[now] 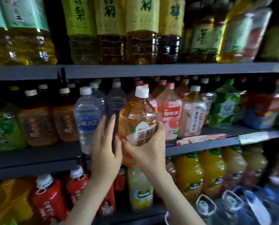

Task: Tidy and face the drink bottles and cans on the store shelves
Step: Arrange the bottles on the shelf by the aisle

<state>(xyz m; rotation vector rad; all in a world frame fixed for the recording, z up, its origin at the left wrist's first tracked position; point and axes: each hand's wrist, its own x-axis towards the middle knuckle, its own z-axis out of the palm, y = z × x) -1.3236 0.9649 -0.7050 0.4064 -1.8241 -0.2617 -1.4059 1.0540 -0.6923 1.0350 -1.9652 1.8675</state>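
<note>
Just in front of the middle shelf [200,146]: a tea bottle [137,116] of amber drink, white cap on. Gripped low round the label by the right hand [147,143], fingers curled. Left hand [105,143] straight-fingered, just beside its left side. Behind, clear water bottles [88,116] and pink peach drinks [169,117] in rows.

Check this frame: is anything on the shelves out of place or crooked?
Yes. One tea bottle is out of its row, held in front of the middle shelf by the right hand. A pink paper strip lies slanted on that shelf's edge.
</note>
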